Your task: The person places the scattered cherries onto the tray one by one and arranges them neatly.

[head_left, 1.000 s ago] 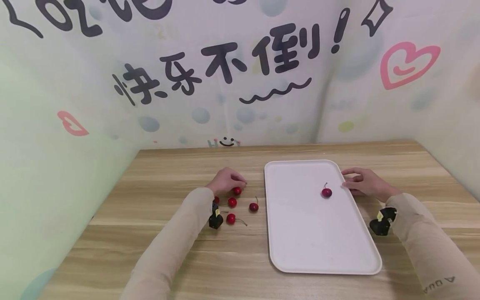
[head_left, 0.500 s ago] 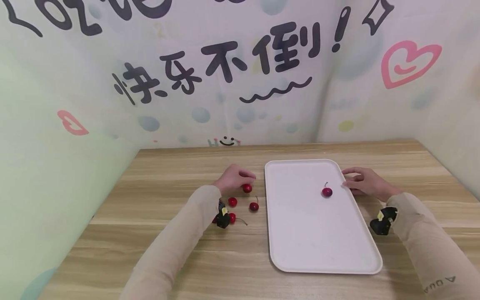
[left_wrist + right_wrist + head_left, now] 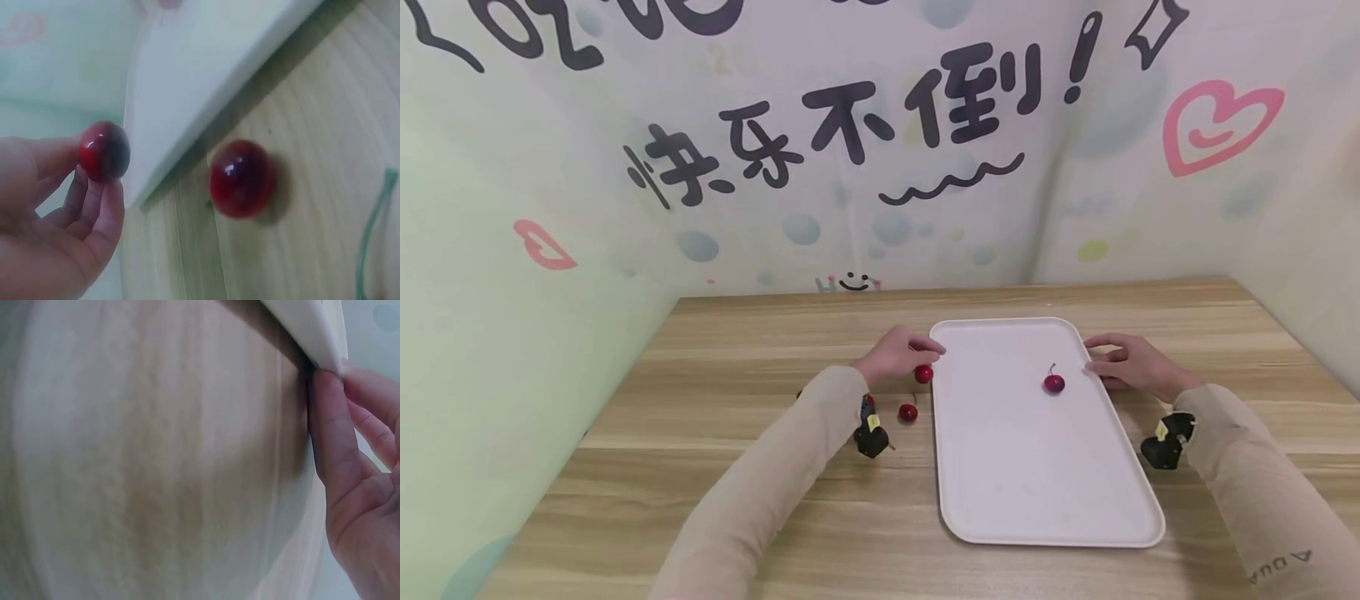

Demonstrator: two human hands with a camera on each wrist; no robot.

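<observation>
Left fingers (image 3: 112, 215) pinch a cherry (image 3: 104, 152) beside the roomy tray (image 3: 1037, 450), parted right fingers (image 3: 369, 390) touching its edge

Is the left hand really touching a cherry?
Touching. The left wrist view shows it: the left hand's fingers pinch one cherry, pressed against its skin.

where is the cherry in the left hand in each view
Head: held cherry, just below and right of centre, beside the left edge of the white tray.
Left wrist: left side, mid-height, in the fingers.
Right wrist: not in it.
Shared landmark: white tray, upper middle in left wrist, top right in right wrist.
</observation>
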